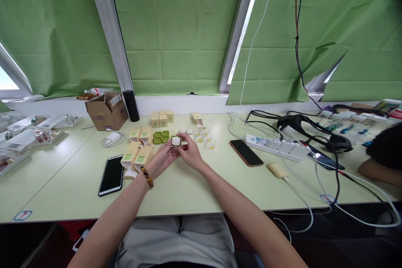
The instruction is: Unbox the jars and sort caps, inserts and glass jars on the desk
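head view: left hand (163,159) and right hand (192,155) both pinch a small white-faced square case (176,141), held above tabletop (185,194), between green square cups (157,140) and clear round containers (210,144); cartons (128,158) beside left hand.

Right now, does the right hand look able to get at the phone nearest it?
Probably yes: bare tabletop lies between the right hand and the phone, and nothing seems to cover it. The right hand is on the white item, though, so it would likely have to let go first.
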